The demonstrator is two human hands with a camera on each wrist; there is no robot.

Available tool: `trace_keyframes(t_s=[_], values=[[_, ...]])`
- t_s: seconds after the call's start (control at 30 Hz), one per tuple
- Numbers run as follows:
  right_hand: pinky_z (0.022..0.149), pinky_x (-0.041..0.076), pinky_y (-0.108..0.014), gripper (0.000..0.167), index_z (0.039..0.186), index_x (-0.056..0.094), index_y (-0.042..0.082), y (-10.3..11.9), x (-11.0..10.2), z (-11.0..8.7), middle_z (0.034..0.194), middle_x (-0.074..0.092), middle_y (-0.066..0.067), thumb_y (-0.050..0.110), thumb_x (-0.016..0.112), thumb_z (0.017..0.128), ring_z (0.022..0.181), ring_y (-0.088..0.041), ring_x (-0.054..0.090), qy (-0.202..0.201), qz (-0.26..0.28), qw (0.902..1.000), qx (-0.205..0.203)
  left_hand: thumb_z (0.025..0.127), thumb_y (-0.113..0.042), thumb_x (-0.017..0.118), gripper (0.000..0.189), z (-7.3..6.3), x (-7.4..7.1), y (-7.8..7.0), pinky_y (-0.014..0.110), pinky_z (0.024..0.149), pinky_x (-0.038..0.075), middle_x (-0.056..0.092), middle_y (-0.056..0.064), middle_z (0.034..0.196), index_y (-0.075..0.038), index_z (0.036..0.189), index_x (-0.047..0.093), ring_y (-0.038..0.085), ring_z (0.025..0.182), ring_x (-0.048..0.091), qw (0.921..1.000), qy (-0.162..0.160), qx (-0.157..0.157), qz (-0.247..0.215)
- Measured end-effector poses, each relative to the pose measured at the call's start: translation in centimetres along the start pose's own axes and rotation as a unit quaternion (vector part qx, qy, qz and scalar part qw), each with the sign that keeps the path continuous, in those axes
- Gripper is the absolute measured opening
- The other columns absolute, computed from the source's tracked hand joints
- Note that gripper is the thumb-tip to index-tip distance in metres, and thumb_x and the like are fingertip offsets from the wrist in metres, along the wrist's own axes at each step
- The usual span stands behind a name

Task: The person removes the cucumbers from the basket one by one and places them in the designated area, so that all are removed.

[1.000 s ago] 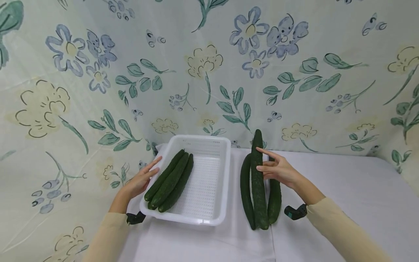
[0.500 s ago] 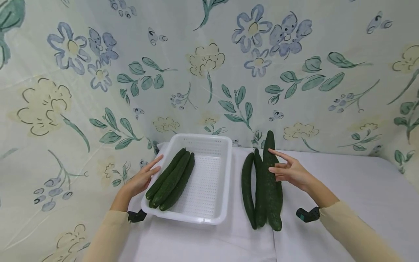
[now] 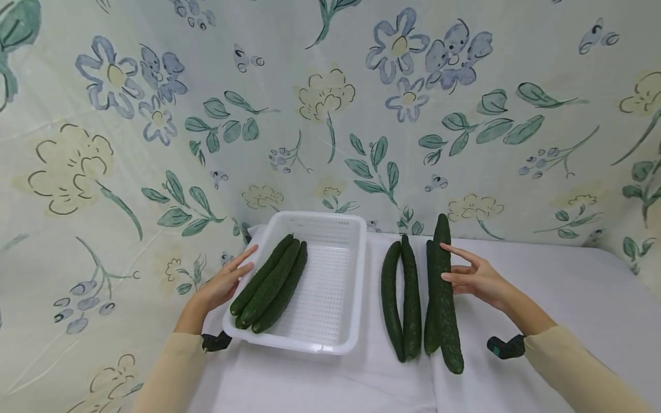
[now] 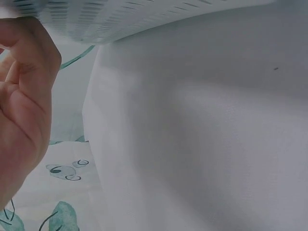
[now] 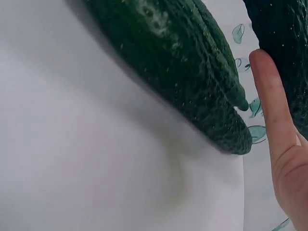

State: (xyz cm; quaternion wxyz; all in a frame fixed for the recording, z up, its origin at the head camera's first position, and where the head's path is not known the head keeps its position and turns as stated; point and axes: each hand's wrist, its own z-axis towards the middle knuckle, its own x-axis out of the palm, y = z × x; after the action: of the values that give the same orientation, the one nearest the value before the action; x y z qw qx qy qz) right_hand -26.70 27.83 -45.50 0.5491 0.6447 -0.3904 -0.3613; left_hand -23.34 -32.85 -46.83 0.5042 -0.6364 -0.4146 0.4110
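One cucumber point(image 3: 448, 312), right of the basket point(image 3: 360, 287), was pinched off-centre by the partly closed right hand point(image 3: 479, 281); through its unsupported near end, the neighbouring cucumber point(image 3: 432, 321) could be knocked. The basket was touched by the left hand point(image 3: 219, 288), whose grip could not be told.

Basket point(image 3: 354, 287) at worktop's point(image 3: 521, 281) rear left corner; cucumbers point(image 3: 269, 281) along basket's left wall; four more cucumbers point(image 3: 411, 298) right of basket.

Head view forward and down from above, wrist views close in, basket point(image 3: 326, 289) shared by head and left wrist
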Motion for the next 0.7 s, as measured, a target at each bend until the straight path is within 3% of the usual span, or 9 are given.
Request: trace_keyframes(t_s=[0.2,0.3,0.47,0.57,0.7], values=[[0.077,0.057,-0.039,0.08,0.16,0.024,0.026,-1.0,-1.2,-0.8,0.101,0.053,-0.011,0.006,0.067,0.095,0.085,-0.014,0.062,-0.017,-0.011,0.9997,0.01,0.109,-0.032,0.043,0.06,0.0,0.0,0.0,0.03,0.092,0.05,0.021,0.015,0.161,-0.032,0.161,0.015,0.012,0.121,0.053,1.0,0.0,-0.003,0.005],[0.079,0.056,-0.038,0.08,0.16,0.025,0.027,-1.5,-1.8,-1.2,0.116,0.051,-0.02,0.008,0.067,0.095,0.09,-0.013,0.064,-0.025,-0.025,0.9993,0.01,0.108,-0.033,0.043,0.059,0.1,0.0,0.0,0.03,0.092,0.05,0.021,0.014,0.161,-0.032,0.161,0.016,0.012,0.121,0.054,1.0,-0.003,-0.004,0.008],[0.081,0.056,-0.037,0.081,0.16,0.025,0.027,-2.2,-2.5,-2.0,0.14,0.032,-0.037,0.009,0.069,0.095,0.096,-0.013,0.064,-0.035,-0.039,0.9985,0.019,0.109,-0.032,0.042,0.06,0.2,0.0,0.1,0.029,0.092,0.05,0.02,0.015,0.161,-0.031,0.161,0.014,0.011,0.121,0.053,1.0,0.002,-0.002,0.006],[0.081,0.056,-0.037,0.081,0.16,0.024,0.025,-2.4,-2.8,-2.4,0.138,0.035,-0.037,0.011,0.07,0.094,0.097,-0.014,0.064,-0.041,-0.05,0.9976,0.028,0.109,-0.031,0.042,0.059,0.2,0.0,0.1,0.029,0.092,0.05,0.019,0.014,0.161,-0.031,0.161,0.014,0.01,0.121,0.053,1.0,0.002,-0.002,0.004],[0.079,0.056,-0.037,0.082,0.16,0.024,0.024,-2.4,-3.2,-2.7,0.123,0.049,-0.027,0.011,0.07,0.094,0.092,-0.015,0.064,-0.048,-0.06,0.9964,0.036,0.109,-0.031,0.042,0.059,0.1,0.0,0.0,0.029,0.091,0.051,0.021,0.015,0.161,-0.031,0.161,0.014,0.009,0.118,0.055,1.0,-0.001,-0.001,0.004]])
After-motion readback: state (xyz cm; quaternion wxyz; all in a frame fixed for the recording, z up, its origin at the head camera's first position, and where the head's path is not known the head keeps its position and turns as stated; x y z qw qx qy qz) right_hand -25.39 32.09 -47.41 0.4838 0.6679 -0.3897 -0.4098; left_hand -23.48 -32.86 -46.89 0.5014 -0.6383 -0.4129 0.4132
